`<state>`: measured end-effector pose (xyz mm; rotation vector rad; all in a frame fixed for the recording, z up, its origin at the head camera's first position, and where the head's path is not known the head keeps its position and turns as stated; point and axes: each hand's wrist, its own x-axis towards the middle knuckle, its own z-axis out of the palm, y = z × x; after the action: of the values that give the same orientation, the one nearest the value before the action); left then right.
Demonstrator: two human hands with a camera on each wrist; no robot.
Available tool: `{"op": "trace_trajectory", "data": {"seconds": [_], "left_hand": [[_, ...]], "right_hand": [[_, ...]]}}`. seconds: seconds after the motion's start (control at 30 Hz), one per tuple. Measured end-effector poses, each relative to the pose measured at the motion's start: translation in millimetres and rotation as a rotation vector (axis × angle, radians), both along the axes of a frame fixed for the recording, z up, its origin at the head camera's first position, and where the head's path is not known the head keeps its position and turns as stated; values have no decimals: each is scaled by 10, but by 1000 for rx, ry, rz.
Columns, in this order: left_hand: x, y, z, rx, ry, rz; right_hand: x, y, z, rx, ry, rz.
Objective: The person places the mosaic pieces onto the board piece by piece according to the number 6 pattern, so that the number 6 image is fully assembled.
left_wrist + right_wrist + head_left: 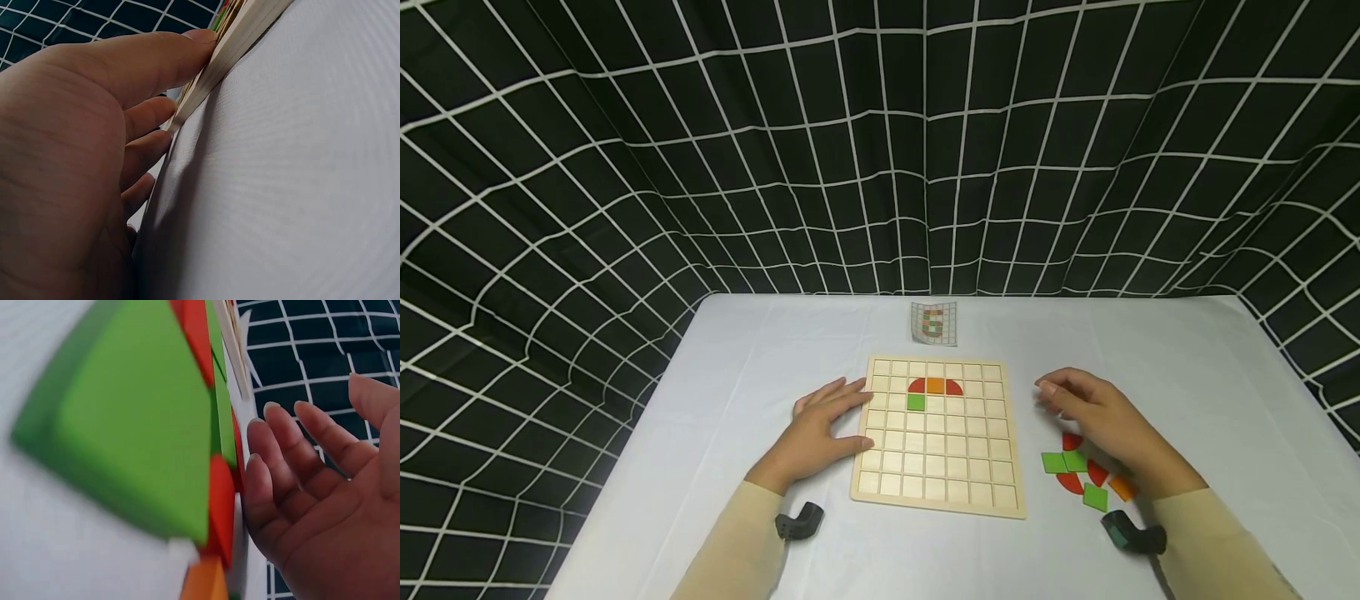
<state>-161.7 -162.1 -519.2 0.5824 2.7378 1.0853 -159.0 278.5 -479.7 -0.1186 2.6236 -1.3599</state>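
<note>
A wooden grid board (936,442) lies on the white table. In its upper rows sit a red quarter piece (917,385), an orange square (936,386), another red quarter piece (953,387) and, below the left one, a green square (916,402). My left hand (820,429) touches the board's left edge with fingers spread; in the left wrist view the thumb of the left hand (81,137) rests on the rim. To the right of the board, my right hand (1101,417) is held with relaxed, slightly bent fingers; the right wrist view shows the right hand (325,481) holding nothing.
Loose pieces lie by the right forearm: green squares (1095,497), red quarter pieces (1070,482) and an orange one (1123,487). A small printed pattern sheet (934,324) lies behind the board. Black curtains with white grid lines (925,150) stand around the table (760,333).
</note>
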Motion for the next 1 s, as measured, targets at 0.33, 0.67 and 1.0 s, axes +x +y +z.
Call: {"op": "trace_trajectory", "data": {"seconds": [0.33, 0.67, 1.0], "left_hand": [[2, -4, -1, -2, -10, -2], [-6, -6, -17, -2, -9, -1], [-6, -11, -16, 1, -7, -4]], "right_hand": [[74, 186, -38, 36, 25, 5], [151, 304, -40, 48, 17, 6], [260, 379, -97, 71, 7, 26]]}}
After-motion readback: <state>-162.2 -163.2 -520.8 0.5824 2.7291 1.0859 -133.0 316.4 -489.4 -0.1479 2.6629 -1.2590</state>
